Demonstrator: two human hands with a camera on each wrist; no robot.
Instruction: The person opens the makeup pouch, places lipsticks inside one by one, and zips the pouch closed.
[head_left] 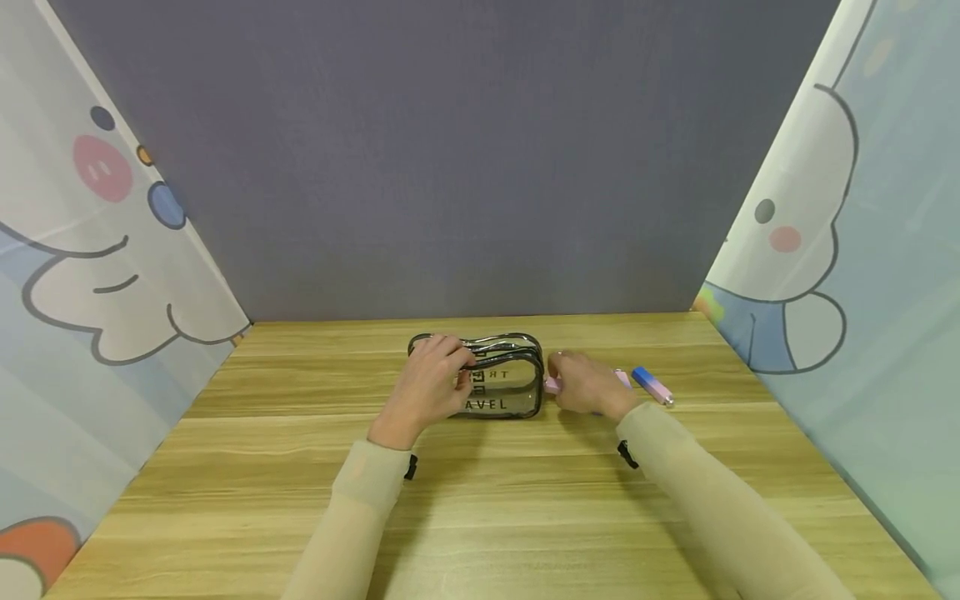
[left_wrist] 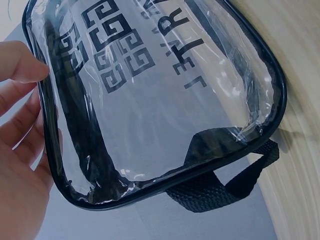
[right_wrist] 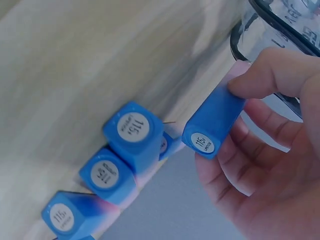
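Note:
A clear plastic toiletry bag (head_left: 495, 392) with black piping and black lettering stands on the table. My left hand (head_left: 431, 379) pinches its upper edge; in the left wrist view the thumb lies on one side of the black rim and the fingers (left_wrist: 22, 135) on the other. Just right of the bag, my right hand (head_left: 585, 383) holds a boxy blue-and-pink lipstick (right_wrist: 215, 112) between thumb and fingers, its pink end toward the bag. Several similar lipsticks (right_wrist: 132, 130) lie near that hand, partly hidden by it in the head view.
One blue-and-pink lipstick (head_left: 652, 386) lies apart to the right on the wood-grain table (head_left: 525, 517). A black strap loop (left_wrist: 220, 192) sticks out from the bag's end. A grey panel (head_left: 465, 167) rises behind the table, with cartoon-printed curtains (head_left: 885, 333) at both sides.

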